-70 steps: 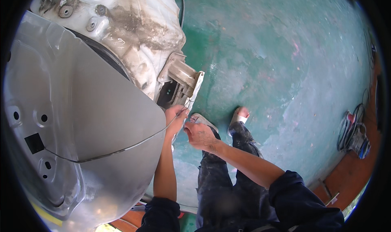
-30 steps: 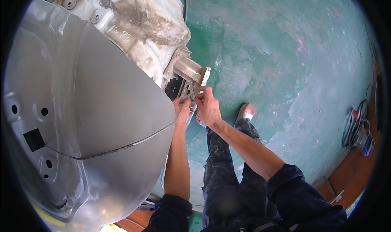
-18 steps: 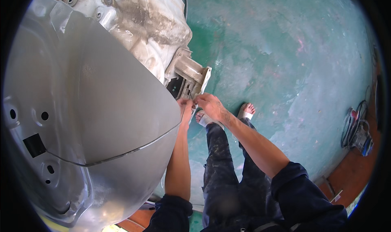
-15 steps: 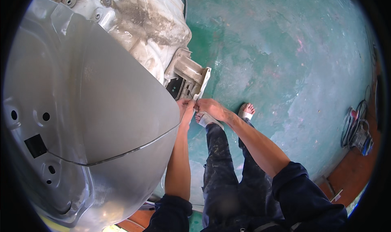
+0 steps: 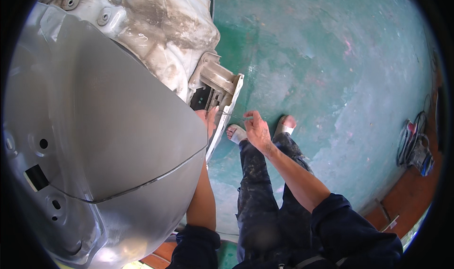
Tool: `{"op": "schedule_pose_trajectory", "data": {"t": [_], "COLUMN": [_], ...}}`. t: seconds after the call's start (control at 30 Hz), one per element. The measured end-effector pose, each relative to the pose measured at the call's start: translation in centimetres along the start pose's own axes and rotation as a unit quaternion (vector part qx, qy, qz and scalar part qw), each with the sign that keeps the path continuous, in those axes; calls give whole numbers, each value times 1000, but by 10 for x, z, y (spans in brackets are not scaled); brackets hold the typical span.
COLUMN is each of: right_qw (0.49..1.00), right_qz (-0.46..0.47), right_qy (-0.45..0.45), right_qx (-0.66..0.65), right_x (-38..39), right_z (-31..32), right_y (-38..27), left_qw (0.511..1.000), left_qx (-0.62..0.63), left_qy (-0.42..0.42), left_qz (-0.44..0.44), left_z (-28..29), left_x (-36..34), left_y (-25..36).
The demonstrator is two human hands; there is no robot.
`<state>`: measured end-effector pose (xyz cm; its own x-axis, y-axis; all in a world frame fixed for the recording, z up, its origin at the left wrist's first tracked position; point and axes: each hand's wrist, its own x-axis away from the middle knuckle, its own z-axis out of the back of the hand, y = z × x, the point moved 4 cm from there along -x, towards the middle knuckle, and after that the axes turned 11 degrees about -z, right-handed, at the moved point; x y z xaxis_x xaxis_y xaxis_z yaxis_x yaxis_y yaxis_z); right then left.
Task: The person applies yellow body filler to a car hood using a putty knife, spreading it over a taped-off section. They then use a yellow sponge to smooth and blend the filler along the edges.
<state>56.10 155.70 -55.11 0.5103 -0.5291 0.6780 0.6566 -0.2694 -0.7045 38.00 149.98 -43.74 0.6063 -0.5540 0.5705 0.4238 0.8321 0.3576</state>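
Observation:
My right hand is out over the floor just right of the white bracket, its thumb and fingers pinched on a thin dark wire. That wire runs left, across the bracket's edge, to the fingertips of my left hand. The left fingers are bent close at the wire's other end; the edge of the large grey metal panel hides part of that hand and wrist. Right beside the left hand stands the dirty white bracket, with a ribbed inner part and a long pale flange.
Behind the panel is a stained white car body part. A dark line crosses the panel from a square hole. My sandalled feet stand on the green floor. A bundle of cords and cloth lies far right.
My hands were together at the bracket's lower end. The right has drawn away to the right with the wire; the left has shifted slightly left, farther behind the panel edge.

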Motion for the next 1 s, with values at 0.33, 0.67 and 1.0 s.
{"op": "schedule_pose_trajectory", "data": {"t": [0.33,0.67,1.0], "right_qw": [975,905,982], "right_qz": [114,145,92], "right_qy": [-11,-151,-1], "right_qx": [190,371,164], "right_x": [-5,64,8], "right_z": [1,9,54], "right_y": [12,-49,-102], "left_qw": [982,955,939], "left_qx": [86,185,205], "left_qy": [152,91,93], "left_qz": [-67,-215,-261], "left_z": [-23,-28,-29], "left_x": [7,14,15], "left_y": [-2,-10,-19]}}
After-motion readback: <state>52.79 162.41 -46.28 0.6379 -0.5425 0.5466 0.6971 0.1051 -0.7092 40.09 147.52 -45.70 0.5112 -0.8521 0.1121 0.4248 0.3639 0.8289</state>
